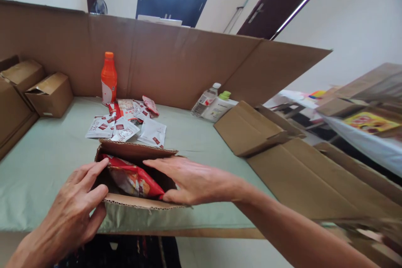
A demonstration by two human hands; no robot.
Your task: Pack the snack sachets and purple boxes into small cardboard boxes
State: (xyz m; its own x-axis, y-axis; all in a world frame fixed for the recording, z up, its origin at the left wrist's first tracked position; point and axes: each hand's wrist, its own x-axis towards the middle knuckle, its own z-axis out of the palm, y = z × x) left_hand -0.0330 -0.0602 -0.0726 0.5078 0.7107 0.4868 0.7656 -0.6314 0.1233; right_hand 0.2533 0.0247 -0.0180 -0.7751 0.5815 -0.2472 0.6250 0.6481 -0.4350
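A small open cardboard box point(143, 204) stands close to me with a shiny red food packet point(135, 178) lying inside it at a slant. At the box's left end, my left hand point(83, 201) grips the near corner, thumb outside the wall and fingers over the rim; one fingertip reaches the packet's left end. My right hand point(191, 178) lies over the box's right end, fingers stretched out and apart from the thumb. Its thumb touches the packet's right corner. The right end of the box is hidden under this hand.
White sachets point(153, 132) and other small packets lie behind the box. An orange bottle point(109, 77), a clear bottle point(205, 100) and a white green-capped bottle point(218, 106) stand or lean near the cardboard wall point(163, 63). Cardboard boxes flank both sides point(52, 96).
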